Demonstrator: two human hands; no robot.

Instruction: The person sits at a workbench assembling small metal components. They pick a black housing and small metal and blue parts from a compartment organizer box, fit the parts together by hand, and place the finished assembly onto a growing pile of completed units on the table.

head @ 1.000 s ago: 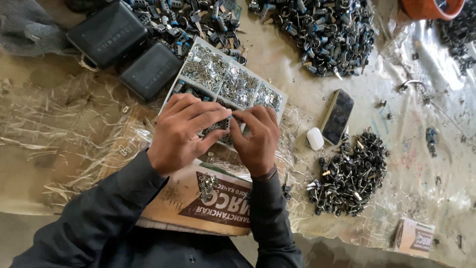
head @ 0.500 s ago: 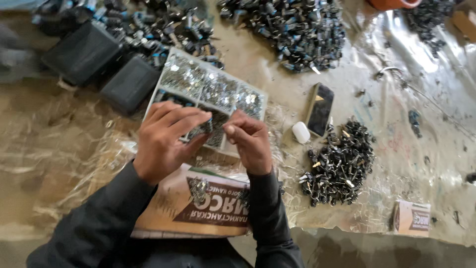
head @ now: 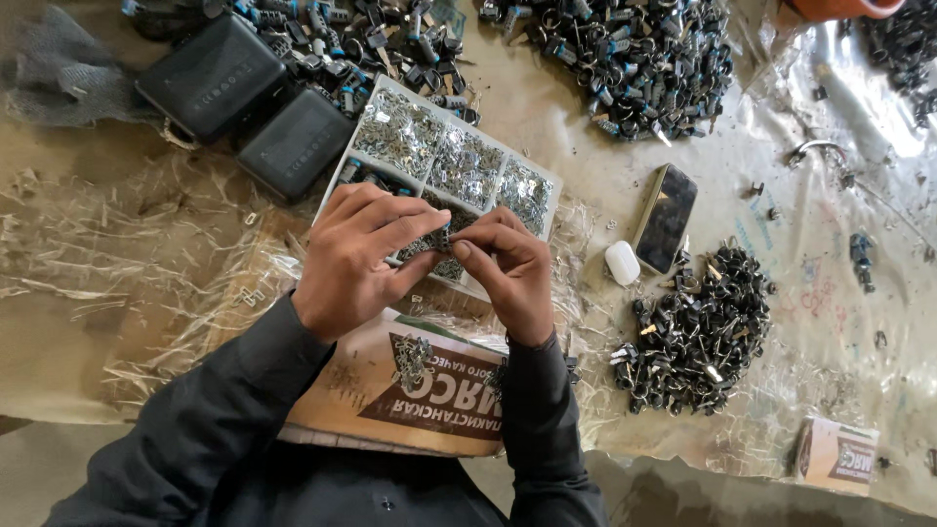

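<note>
Since a moment ago the left hand (head: 356,259) and right hand (head: 509,271) stay together, pinching one small part (head: 441,237) between them above the tray (head: 444,161), two black cases (head: 254,102) beyond, one phone (head: 666,217) rightward.

Flat cardboard box (head: 429,390) under the wrists, at the near edge of the table: tan, with a dark brown panel bearing white lettering and a green stripe above it. Partly hidden by both sleeves. Smaller cardboard box (head: 835,455) of the same tan and brown at the lower right, lying on the clear plastic sheet, well apart from the first. Phone (head: 666,217) right of the hands, face up, tilted, screen dark and blank, yellowish edge. Small white case (head: 622,263) just beside its lower end. No signs; no separate labels to make out.
</note>
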